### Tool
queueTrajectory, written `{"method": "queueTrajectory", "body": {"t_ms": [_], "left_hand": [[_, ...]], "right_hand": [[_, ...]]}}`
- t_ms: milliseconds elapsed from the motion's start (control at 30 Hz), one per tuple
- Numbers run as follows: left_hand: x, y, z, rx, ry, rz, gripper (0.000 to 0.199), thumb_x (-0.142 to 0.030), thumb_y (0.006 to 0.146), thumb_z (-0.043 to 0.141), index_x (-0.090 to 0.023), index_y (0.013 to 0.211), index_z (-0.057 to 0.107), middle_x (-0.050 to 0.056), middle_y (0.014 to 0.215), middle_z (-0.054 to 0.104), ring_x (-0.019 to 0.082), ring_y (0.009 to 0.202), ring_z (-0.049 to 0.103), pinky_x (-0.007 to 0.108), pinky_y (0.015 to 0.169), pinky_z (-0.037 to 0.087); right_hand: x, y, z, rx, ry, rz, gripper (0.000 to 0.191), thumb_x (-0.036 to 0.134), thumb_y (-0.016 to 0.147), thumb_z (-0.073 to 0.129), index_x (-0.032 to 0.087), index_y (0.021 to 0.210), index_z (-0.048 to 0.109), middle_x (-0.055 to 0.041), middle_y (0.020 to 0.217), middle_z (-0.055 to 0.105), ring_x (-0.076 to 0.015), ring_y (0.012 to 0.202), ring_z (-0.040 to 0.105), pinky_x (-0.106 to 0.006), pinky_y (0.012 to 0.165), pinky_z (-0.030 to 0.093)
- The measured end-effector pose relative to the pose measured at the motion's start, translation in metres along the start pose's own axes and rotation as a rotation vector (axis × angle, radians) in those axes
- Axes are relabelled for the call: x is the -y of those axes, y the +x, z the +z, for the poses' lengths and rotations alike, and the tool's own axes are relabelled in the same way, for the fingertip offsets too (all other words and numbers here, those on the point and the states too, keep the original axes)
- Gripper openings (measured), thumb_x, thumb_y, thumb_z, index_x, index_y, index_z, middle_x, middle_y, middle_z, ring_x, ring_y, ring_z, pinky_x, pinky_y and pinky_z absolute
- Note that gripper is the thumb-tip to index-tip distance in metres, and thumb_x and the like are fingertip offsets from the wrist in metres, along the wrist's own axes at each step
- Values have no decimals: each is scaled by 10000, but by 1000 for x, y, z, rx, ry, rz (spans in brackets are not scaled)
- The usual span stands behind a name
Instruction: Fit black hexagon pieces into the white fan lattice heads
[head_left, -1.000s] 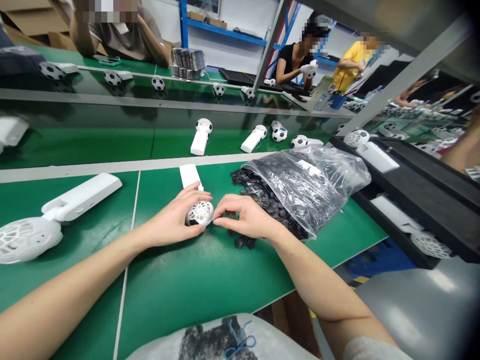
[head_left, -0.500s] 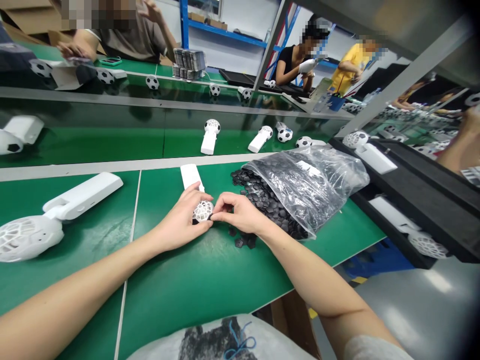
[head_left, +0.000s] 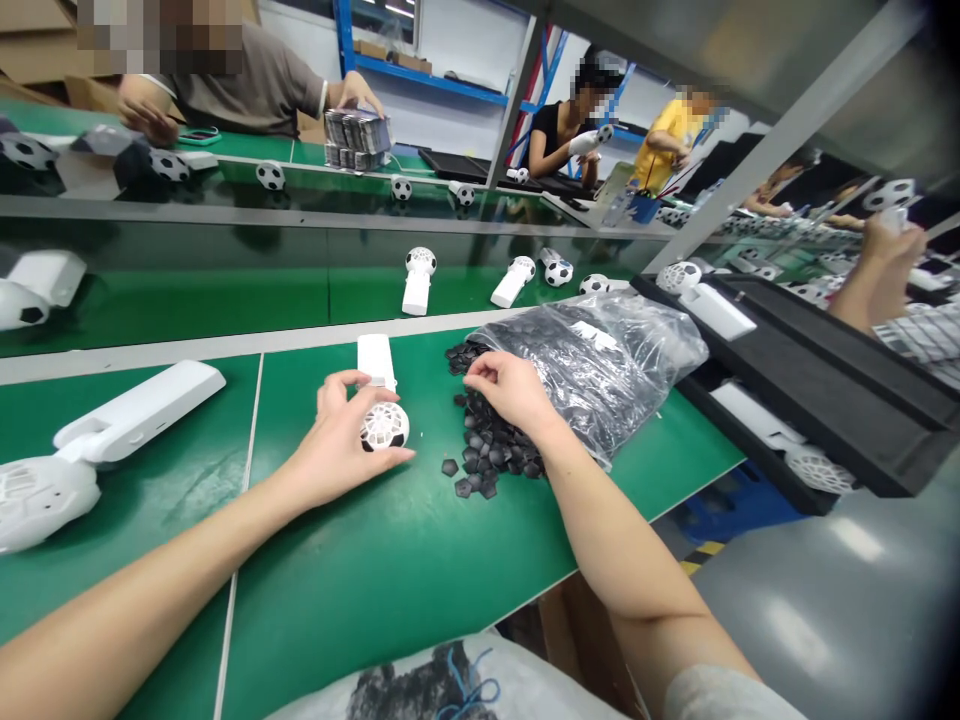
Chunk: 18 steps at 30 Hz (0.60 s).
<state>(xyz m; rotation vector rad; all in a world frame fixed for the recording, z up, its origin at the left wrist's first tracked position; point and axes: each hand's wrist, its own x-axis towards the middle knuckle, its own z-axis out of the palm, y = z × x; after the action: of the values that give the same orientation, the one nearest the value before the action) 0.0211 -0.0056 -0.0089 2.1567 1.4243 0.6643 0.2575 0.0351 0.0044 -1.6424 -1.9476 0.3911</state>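
My left hand curls around the round head of a white handheld fan, its thumb and index finger on either side. This head has an openwork football grille with black patches low on its rim. The fan's white handle lies on the table beyond my fingers. My right hand is over a heap of black pentagon pieces, thumb and fingertips pinched together; what they hold, if anything, is too small to make out. The heap spills from a clear plastic bag lying on its side.
A larger white fan lies at left. Football-headed fans stand along the green conveyor ahead. Black trays with fans are at right. Co-workers sit across the line, one hand on a stack of packs.
My right hand has left the fan head and moved right, up over the black pieces. My left hand has stayed around the head with its fingers wider. A co-worker's hand has come down onto the stack.
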Motion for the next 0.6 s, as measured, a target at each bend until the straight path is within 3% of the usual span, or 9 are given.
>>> {"method": "queueTrajectory", "body": {"t_ms": [100,267,400,500,600], "left_hand": [[5,3,-7,34,-27,-34,541,-429,603,691,-228,1071,506,70,1127,321,321,1145,357,537,994,318],[6,4,-20,228,-114,102,462,-271,663,613,-269,1109,493,47,1202,340,272,1168,387,454,1011,334],[1,2,-20,175,-67,-39,514,-335,613,654,-244,1097,506,56,1125,362,281,1073,455,454,949,386],[1,2,-21,191,-74,-83,542,-351,618,647,-243,1126,493,40,1043,421,250,958,513,428,871,427],[4,4,-28,256,-121,-44,530,-300,636,622,-249,1144,483,39,1109,472,240,964,520,373,819,438]], "right_hand": [[-1,-4,3,141,-126,-33,46,253,731,649,209,740,661,-7,738,642,-136,655,557,-252,599,406],[15,-12,14,241,-395,-174,87,186,782,595,183,764,680,-80,787,648,-212,810,564,-301,668,423],[22,-16,17,243,-538,-240,169,64,796,501,113,741,654,-145,764,630,-248,817,564,-339,696,430],[18,-14,15,182,-429,-188,201,46,814,452,119,845,637,-130,843,632,-224,841,580,-330,741,437],[15,-12,12,99,-53,-126,178,105,834,478,157,950,603,-70,902,636,-166,835,596,-290,761,457]]}}
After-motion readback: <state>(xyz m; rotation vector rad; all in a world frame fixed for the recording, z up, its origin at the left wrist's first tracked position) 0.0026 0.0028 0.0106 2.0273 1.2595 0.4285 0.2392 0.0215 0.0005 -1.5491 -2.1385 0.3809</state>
